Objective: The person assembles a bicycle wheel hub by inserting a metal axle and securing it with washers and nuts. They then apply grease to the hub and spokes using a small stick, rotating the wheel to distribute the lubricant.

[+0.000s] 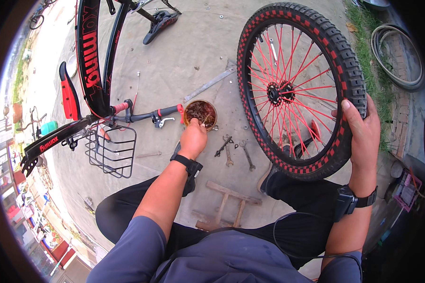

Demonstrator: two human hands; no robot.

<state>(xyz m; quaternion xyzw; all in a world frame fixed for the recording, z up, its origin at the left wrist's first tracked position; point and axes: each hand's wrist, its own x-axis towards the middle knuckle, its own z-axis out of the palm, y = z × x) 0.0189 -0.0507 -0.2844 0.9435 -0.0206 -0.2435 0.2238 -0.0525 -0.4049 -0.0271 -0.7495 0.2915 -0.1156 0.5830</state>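
Note:
My left hand (194,135) reaches into a round tin of dark brown greasy stuff (202,109), its fingertips down in the contents; whether they hold anything is hidden. On the right, my right hand (359,125) grips the tyre of a bicycle wheel (274,94) with a red-and-black chequered rim and red spokes, holding it tilted upright. Beside the tin lie several wrenches (248,155) and a metal bar (208,85).
A black and red bicycle frame (88,42) is at upper left, near a wire basket (109,151) and handlebar (153,114). A wooden stool or frame (225,198) lies between my legs. A loose tyre (380,42) rests at far right, beside grass.

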